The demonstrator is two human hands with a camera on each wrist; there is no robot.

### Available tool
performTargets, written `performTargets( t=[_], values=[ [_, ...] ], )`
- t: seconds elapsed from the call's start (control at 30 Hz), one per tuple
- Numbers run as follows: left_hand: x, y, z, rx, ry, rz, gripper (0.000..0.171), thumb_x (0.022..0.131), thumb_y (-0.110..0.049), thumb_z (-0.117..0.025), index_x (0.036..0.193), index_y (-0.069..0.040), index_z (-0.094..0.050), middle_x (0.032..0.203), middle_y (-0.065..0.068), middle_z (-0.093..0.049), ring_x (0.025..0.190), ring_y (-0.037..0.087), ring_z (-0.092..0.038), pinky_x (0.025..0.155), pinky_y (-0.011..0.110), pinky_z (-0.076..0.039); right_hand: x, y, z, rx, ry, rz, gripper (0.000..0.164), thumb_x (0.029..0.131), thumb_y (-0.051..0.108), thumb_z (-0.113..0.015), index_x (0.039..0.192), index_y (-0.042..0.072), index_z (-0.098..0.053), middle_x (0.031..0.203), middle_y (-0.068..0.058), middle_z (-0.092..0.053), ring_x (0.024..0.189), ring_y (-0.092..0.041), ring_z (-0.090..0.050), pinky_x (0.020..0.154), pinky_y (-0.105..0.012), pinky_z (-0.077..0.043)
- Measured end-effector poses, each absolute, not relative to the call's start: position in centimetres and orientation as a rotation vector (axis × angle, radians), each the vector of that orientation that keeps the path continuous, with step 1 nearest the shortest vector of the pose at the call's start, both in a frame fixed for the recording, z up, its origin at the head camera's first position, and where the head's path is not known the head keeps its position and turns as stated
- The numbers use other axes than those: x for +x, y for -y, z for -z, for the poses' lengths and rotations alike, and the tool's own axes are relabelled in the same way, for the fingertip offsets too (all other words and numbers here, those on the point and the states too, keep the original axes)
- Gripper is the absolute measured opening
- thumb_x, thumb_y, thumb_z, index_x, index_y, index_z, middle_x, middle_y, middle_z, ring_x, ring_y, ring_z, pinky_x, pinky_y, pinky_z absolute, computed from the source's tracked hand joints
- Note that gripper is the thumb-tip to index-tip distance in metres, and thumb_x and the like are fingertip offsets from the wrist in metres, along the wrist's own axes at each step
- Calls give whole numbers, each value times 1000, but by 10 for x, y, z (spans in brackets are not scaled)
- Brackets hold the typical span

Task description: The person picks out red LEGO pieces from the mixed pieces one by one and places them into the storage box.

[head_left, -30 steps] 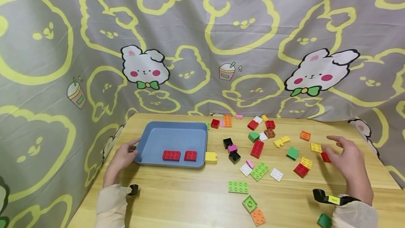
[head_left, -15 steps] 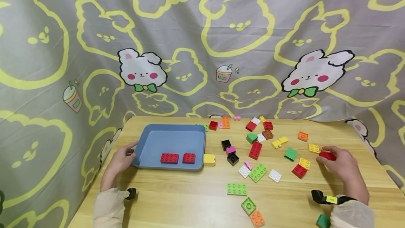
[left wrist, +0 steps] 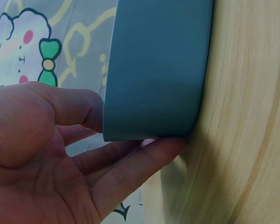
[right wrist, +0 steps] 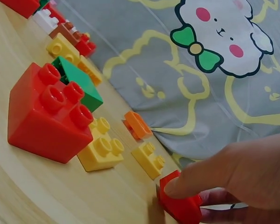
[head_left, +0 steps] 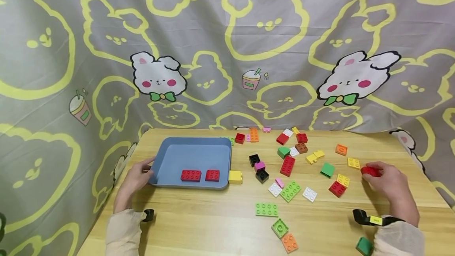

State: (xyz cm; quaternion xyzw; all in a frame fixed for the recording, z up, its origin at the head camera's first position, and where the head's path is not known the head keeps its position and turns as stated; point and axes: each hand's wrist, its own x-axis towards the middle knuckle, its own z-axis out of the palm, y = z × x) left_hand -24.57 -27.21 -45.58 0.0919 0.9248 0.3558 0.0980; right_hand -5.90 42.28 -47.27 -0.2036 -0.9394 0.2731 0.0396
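My left hand holds the left side of a blue tray near its front corner. In the left wrist view, the thumb lies at the rim of the tray wall and the fingers reach along its lower edge. Two red bricks lie inside the tray. At the right of the table my right hand pinches a small red brick, its thumb pressed on one face; the other fingers are partly hidden behind it. A yellow brick sits just beside it.
Many loose bricks are spread over the wooden table. Near the right hand lie a red brick, a green brick and an orange brick. A yellow brick touches the tray's right side. A patterned curtain hangs behind.
My right hand came in over the small red brick with fingers apart, closed around it, and the brick now looks turned in the fingers. The left hand stays at the tray.
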Motion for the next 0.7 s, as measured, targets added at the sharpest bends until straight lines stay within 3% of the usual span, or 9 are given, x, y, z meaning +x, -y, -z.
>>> performTargets(
  t=[0.3,0.7],
  values=[
    [-247,272,456,269,-2738,-1055,53,97,0,-46,149,1,-34,125,36,-49,109,44,-51,69,37,-52,-60,-414,457,-609,2824,-800,48,89,17,-68,124,-12,-51,112,-40,-49,93,-50,-46,69,-52,-45],
    [-245,272,455,261,-2740,-1042,53,97,0,-47,149,1,-34,125,37,-49,110,44,-51,70,39,-53,-73,-389,440,-410,2747,-732,44,85,11,-70,121,-10,-55,112,-38,-50,98,-51,-45,78,-63,-37]
  ],
)
